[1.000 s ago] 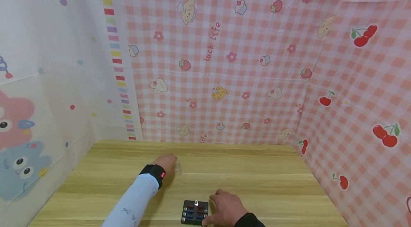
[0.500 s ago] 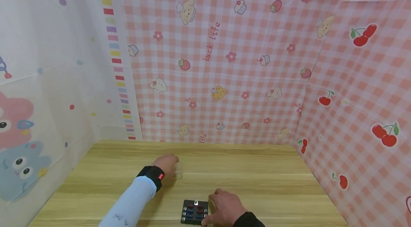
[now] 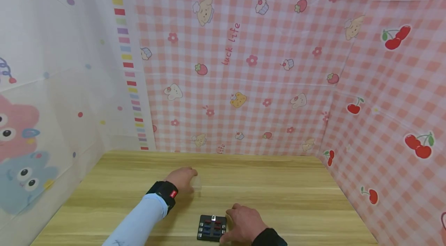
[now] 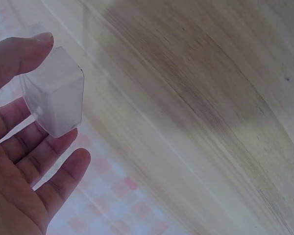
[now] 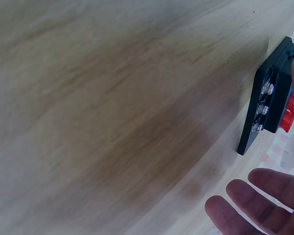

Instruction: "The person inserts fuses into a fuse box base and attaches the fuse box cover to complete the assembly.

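My left hand is over the back-left part of the table, gripping a clear plastic cover between thumb and fingers. In the head view this cover is faint and barely visible. Nearer the front, a black fuse block with red and blue blade fuses and silver screw terminals lies flat on the table. Beside its right edge is my right hand, thumb at the block's near right corner, other fingers spread. In the right wrist view the thumb overlaps the block; whether it presses is hard to tell.
The wooden table meets a pink checked cloth at the back and right. A white printed cloth hangs along the left side.
My left hand has shifted slightly to the right with the clear cover in it. The right hand and the fuse block stay nearly where they were.
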The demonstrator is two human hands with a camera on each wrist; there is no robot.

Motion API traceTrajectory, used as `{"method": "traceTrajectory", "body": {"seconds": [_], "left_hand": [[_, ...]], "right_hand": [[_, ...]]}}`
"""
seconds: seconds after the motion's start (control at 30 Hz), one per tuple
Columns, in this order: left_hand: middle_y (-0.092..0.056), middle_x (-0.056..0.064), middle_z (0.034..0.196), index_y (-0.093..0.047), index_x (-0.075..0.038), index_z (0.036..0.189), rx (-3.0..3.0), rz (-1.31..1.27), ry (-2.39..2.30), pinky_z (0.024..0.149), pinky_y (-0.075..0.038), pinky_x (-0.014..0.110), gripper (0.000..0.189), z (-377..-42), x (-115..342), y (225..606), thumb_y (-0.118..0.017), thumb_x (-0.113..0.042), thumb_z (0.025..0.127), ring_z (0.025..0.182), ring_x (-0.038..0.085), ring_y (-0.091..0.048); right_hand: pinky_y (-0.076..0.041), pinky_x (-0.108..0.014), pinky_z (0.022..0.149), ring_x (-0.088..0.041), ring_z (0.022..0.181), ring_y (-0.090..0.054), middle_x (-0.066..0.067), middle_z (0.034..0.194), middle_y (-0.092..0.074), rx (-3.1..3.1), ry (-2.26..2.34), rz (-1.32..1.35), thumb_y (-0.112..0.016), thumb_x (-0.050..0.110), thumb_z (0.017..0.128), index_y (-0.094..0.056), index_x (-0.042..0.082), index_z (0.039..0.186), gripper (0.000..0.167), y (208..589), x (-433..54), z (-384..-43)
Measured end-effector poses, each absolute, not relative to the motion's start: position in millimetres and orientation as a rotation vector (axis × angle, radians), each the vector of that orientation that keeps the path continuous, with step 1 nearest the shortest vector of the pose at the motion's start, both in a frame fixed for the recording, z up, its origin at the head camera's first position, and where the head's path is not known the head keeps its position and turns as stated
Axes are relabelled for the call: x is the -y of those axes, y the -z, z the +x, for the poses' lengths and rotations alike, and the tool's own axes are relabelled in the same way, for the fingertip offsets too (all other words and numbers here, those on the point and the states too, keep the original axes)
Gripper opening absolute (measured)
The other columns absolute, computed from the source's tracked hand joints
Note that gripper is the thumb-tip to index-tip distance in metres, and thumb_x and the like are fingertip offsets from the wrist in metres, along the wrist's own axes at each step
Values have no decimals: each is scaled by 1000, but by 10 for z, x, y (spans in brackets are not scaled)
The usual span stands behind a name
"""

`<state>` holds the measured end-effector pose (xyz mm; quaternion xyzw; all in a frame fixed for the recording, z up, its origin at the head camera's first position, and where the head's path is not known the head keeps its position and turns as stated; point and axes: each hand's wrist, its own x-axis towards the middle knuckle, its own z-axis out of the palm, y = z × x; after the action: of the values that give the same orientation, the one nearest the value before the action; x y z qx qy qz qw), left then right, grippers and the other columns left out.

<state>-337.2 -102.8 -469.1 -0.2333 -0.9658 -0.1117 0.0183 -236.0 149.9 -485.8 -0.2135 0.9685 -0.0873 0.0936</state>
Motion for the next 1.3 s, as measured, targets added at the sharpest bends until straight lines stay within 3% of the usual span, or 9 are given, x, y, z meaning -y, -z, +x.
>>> {"method": "traceTrajectory", "body": {"seconds": [0.67, 1.3], "left_hand": [[-65, 11, 117, -67, -7, 119, 3056, -841, 377, 94, -47, 45, 50, -3051, 821, 4572, -86, -25, 76, 106, 28, -62], [-64, 5, 107, -67, -8, 119, 3035, -1005, 346, 87, -50, 39, 55, -2886, 692, 4524, -87, -32, 74, 97, 20, -62]], "right_hand": [[-51, -34, 74, -10, 78, -55, 3, 98, -62, -2891, 254, -701, -86, 58, 62, -70, 11, 116, 73, 4884, -1477, -2353], [-47, -29, 68, -6, 70, -49, 9, 85, -56, -2922, 279, -750, -89, 54, 59, -72, 10, 108, 68, 4901, -1449, -2306]]}}
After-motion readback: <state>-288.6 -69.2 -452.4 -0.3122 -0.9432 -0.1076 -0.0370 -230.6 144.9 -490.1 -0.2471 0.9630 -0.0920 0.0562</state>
